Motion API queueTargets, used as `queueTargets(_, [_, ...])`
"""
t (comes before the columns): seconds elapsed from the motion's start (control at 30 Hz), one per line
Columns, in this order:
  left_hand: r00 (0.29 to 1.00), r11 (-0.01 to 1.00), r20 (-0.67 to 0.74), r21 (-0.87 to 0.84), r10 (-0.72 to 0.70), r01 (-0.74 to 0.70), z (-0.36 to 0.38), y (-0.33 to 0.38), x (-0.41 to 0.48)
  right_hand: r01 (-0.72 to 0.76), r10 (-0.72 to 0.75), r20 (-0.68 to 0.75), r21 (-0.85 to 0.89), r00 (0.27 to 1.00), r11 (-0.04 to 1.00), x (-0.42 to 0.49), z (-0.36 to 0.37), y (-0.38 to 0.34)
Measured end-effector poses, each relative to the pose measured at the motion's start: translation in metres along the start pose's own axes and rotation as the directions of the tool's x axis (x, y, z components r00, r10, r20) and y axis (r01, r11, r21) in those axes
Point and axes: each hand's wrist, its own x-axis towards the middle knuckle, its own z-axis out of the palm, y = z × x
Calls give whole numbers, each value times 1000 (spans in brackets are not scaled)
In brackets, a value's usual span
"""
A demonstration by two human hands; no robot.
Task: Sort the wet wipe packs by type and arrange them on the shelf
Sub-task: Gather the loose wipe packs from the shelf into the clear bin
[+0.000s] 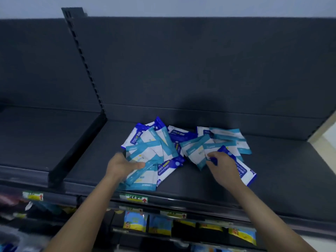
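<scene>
A jumbled heap of wet wipe packs lies on the dark shelf [200,180]. Two kinds are mixed: light-blue-and-white packs [229,137] and dark-blue-and-white alcohol packs [138,135]. My left hand [121,165] is at the heap's left side and grips a light-blue pack [143,171] with the thumb on top. My right hand [222,167] is at the heap's right front and pinches a dark-blue pack [245,171] near its top edge. Packs overlap, so several are partly hidden.
A black divider [76,151] bounds the bay on the left, with another shelf bay [36,139] beyond it. Price labels [133,198] sit on the front rail. Lower shelves [160,225] hold blue-and-yellow packets. The shelf's right end [312,139] meets a pale wall.
</scene>
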Motion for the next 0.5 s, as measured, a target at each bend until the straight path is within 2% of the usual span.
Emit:
queueTargets(0.13, [996,966,88,-257,-7,29,1,11,-7,27,-26,27,-6,999,1000,9,1,3])
queueTargets(0.2, [997,950,75,-312,36,-11,1,14,-10,39,-39,37,2,999,999,12,3,1])
queueTargets(0.3, [990,953,42,-280,133,-116,2,25,-9,55,-55,48,15,997,998,16,3,-4])
queueTargets(0.4, [964,951,-13,-166,264,-263,5,40,-1,60,-60,37,11,997,998,18,3,-9])
queueTargets(0.5, [951,949,17,-76,309,-307,9,51,13,51,-51,17,14,999,999,17,2,-8])
